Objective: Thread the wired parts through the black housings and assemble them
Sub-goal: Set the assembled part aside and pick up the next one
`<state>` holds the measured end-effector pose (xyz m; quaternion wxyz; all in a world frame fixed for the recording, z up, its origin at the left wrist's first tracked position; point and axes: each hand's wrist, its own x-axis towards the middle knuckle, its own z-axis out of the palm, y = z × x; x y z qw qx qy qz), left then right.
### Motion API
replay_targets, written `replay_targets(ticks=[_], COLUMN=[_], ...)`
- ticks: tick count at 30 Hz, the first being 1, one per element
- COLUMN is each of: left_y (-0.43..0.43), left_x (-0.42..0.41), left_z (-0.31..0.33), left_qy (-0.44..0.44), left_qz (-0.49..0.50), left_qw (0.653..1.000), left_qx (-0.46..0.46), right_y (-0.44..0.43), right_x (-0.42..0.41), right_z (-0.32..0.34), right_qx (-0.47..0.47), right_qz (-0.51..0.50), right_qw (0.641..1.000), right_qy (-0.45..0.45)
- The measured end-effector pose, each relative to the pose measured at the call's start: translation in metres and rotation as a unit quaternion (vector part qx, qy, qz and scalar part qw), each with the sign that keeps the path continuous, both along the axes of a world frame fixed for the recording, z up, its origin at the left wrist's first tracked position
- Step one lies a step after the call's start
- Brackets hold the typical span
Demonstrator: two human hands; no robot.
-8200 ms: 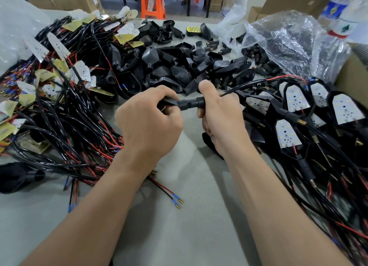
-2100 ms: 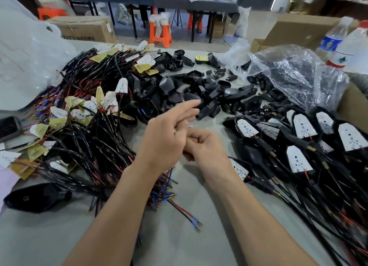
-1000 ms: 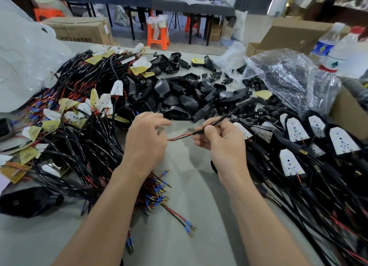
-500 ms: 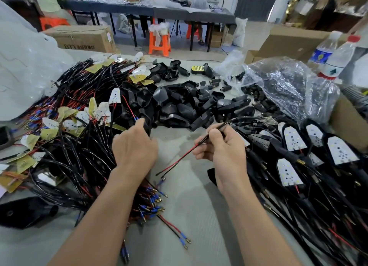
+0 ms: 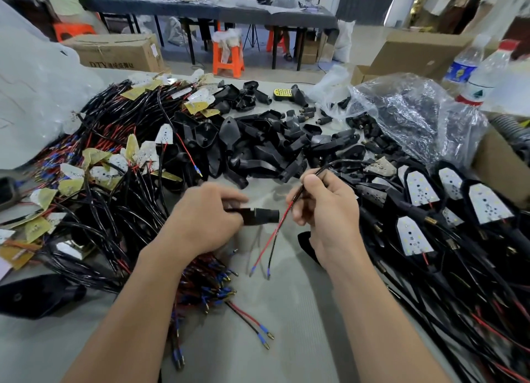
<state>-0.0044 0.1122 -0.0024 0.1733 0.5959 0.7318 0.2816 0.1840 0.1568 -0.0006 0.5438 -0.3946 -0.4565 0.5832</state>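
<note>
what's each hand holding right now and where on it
The left hand grips a black housing by its body, round neck sticking out. The right hand pinches a red-and-black wire pair near its sheath, terminal ends dangling.

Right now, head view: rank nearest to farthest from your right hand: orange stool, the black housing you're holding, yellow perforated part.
1. black housing, gripped by the left hand, just left of the right hand pinching the wire pair.
2. yellow perforated part, far across the table.
3. orange stool, beyond the table's far edge.
</note>
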Motion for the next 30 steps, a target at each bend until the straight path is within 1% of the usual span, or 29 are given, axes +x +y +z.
replay_targets(ticks=[1, 2, 3, 4, 5, 6, 8, 10, 13, 16, 18, 21, 23, 27, 30], left_y=[0.0, -0.001, -0.001, -0.001, -0.003, -0.004, -0.003, -0.001, 0.0, 0.0, 0.002, 0.003, 0.002, 0.001, 0.001], left_x=[0.003, 0.004, 0.006, 0.009, 0.012, 0.015, 0.017, 0.015, 0.014, 0.019, 0.021, 0.016, 0.011, 0.002, 0.001], left_z=[0.003, 0.006, 0.009, 0.011, 0.013, 0.014, 0.013, 0.012, 0.008, 0.005, 0.004, 0.006, 0.007, 0.009, 0.009], left_qy=[-0.027, -0.076, -0.138, -0.199, -0.237, -0.25, -0.269, -0.302, -0.315, -0.316, -0.332, -0.353, -0.353, -0.35, -0.357], left_qz=[0.03, 0.041, 0.025, -0.017, -0.069, -0.107, -0.122, -0.093, -0.048, -0.037, -0.041, -0.053, -0.05, -0.021, -0.032], left_qw=[0.998, 0.992, 0.986, 0.978, 0.969, 0.962, 0.955, 0.949, 0.947, 0.947, 0.94, 0.932, 0.933, 0.934, 0.931], left_qx=[0.056, 0.088, 0.088, 0.058, 0.015, -0.017, -0.031, -0.008, 0.03, 0.054, 0.062, 0.062, 0.056, 0.064, 0.071], right_y=[0.0, 0.0, 0.001, 0.001, 0.001, 0.001, 0.003, 0.003, 0.001, -0.004, -0.005, -0.005, -0.004, 0.001, 0.0], right_x=[0.0, 0.0, -0.001, -0.001, -0.001, -0.001, -0.001, 0.0, -0.003, -0.009, -0.011, -0.009, -0.007, -0.002, -0.002], right_z=[0.0, -0.001, -0.001, -0.001, -0.002, -0.002, -0.002, -0.001, -0.002, -0.005, -0.006, -0.005, -0.004, 0.0, 0.001], right_qx=[0.002, 0.005, 0.009, 0.016, 0.023, 0.033, 0.048, 0.057, 0.061, 0.043, 0.026, 0.022, 0.022, 0.014, 0.006], right_qz=[0.0, 0.0, 0.0, -0.001, -0.004, -0.009, -0.022, -0.031, -0.013, 0.04, 0.062, 0.068, 0.05, -0.01, -0.015], right_qw=[1.0, 1.0, 1.0, 1.0, 0.999, 0.999, 0.998, 0.997, 0.998, 0.997, 0.996, 0.996, 0.997, 1.0, 0.999], right_qy=[0.005, 0.011, 0.019, 0.025, 0.031, 0.036, 0.042, 0.037, 0.0, -0.045, -0.063, -0.057, -0.046, 0.023, 0.046])
